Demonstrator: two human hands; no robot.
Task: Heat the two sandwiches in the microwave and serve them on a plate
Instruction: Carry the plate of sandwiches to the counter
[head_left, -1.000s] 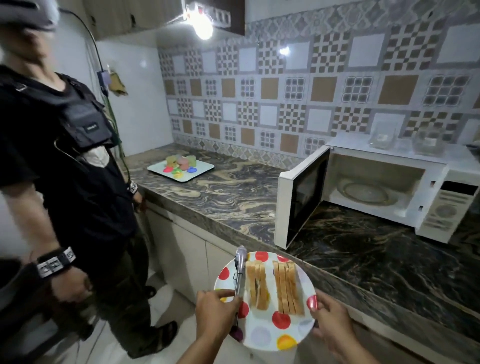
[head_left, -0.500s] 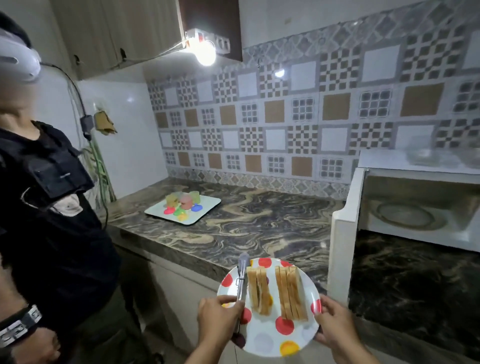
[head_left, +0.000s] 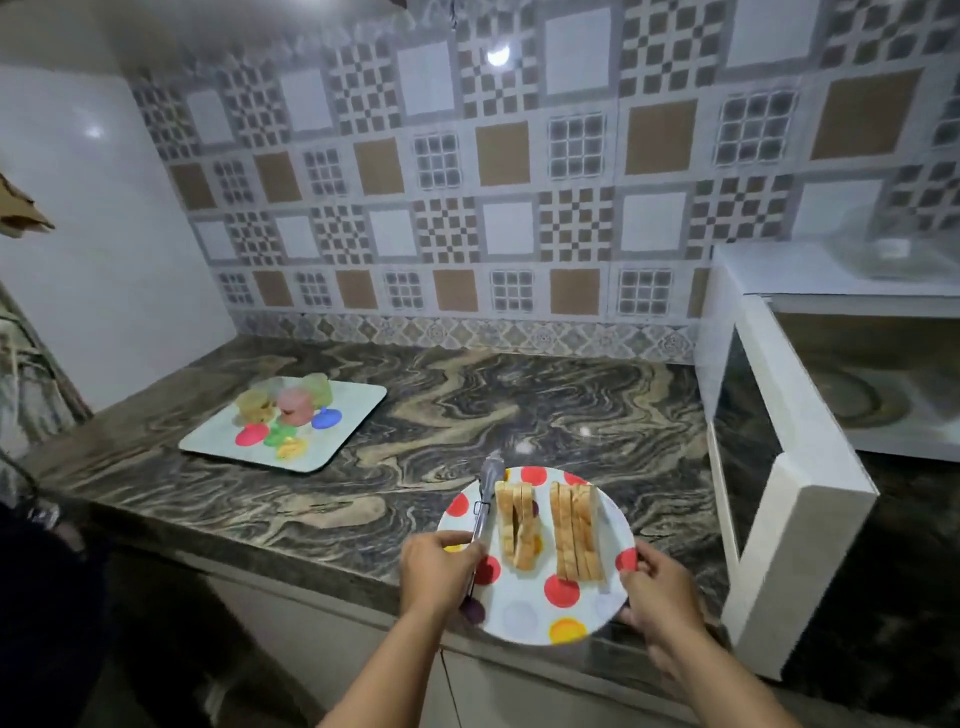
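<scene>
- both hands are on the plate (head_left: 524, 618) here, a white one with coloured dots, held over the front edge of the marbled desk (head_left: 415, 415).
- left hand (head_left: 439, 569) has its fingers curled over the plate's left rim, and it pins a pair of metal tongs (head_left: 485, 506) against the plate too (handle under the fingers, tips pointing away toward the wall).
- right hand (head_left: 657, 587) grips the right rim, thumb on top by a red dot, fingers tucked under.
- two sandwiches on the plate, side by side and standing on edge: the left sandwich (head_left: 517, 522) just beside the tongs, the right sandwich (head_left: 576, 530) close by with a narrow gap between them.
- whether the plate touches the desk or hangs just above it, i cannot tell.
- over to the right, the white microwave (head_left: 831, 280) stands with its door (head_left: 779, 467) swung wide open toward us; the glass turntable (head_left: 862, 400) shows inside, blurred.
- the door's edge is near the right hand but apart from it.
- far left on the desk, a pale rectangular tray (head_left: 332, 431) carries small coloured cups and lids, well apart from the plate.
- patterned tiles (head_left: 519, 182) run along the wall behind.
</scene>
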